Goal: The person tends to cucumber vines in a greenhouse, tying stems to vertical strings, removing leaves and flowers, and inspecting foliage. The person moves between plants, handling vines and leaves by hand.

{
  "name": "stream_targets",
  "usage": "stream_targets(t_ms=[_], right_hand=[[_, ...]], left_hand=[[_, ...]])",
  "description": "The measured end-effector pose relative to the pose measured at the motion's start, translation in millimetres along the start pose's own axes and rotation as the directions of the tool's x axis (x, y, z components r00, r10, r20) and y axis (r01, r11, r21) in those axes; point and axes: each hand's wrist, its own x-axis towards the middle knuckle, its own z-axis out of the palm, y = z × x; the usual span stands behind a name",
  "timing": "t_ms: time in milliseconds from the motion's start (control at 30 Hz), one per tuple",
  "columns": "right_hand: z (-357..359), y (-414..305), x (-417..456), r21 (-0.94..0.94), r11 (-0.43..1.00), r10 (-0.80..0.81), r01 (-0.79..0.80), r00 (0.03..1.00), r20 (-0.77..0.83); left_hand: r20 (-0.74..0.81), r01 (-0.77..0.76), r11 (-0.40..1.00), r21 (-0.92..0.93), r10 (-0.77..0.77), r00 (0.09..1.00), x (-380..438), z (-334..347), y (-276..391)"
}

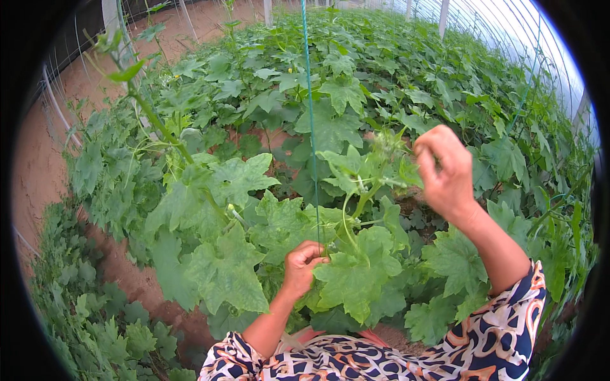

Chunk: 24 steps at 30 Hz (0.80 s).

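A taut blue-green string [312, 119] runs down from above to my left hand [301, 267], where thumb and forefinger pinch its lower part. Leaves beside those fingers hide whether a stem is pinched with it. Just right of the string, a climbing vine shoot [366, 197] leans up to a hairy, budded tip [388, 145]. My right hand [445, 171] is raised beside that tip with curled fingers. Whether a thin tendril is caught in them is too small to tell. A broad lobed leaf [360, 276] spreads right of my left hand.
At left another thick vine stem [159, 124] rises at a slant. Dense leafy rows [343, 90] fill the greenhouse ahead, with more hanging strings [526, 90]. Bare soil [128, 271] shows between rows at left. Concrete posts [444, 19] and a curved film wall [538, 43] stand beyond.
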Motion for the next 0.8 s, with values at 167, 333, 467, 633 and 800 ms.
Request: stream_targets(t_ms=[167, 333, 467, 633, 800], right_hand=[[-24, -30, 15, 0.548, 0.749, 0.396, -0.372, 0.915, 0.080], [-31, -51, 17, -0.075, 0.986, -0.122, 0.148, 0.954, 0.275], [-24, -40, 11, -0.381, 0.795, -0.318, 0.472, 0.859, 0.402], [-30, -39, 14, -0.474, 0.682, -0.259, 0.557, 0.790, 0.555], [-29, -33, 25, -0.418, 0.831, -0.288, 0.366, 0.927, 0.239]], left_hand=[[-0.129, 0.053, 0.989, 0.135, -0.036, 0.991, -3, 3, 4], [-0.211, 0.016, 0.976, 0.215, 0.031, 0.977, -2, 17, 6], [-0.242, -0.011, 0.972, 0.236, 0.070, 0.968, -3, 20, 9], [-0.285, -0.002, 0.980, 0.197, 0.059, 0.957, -5, 20, -1], [-0.267, -0.013, 0.948, 0.318, 0.103, 0.958, -3, 25, 11]])
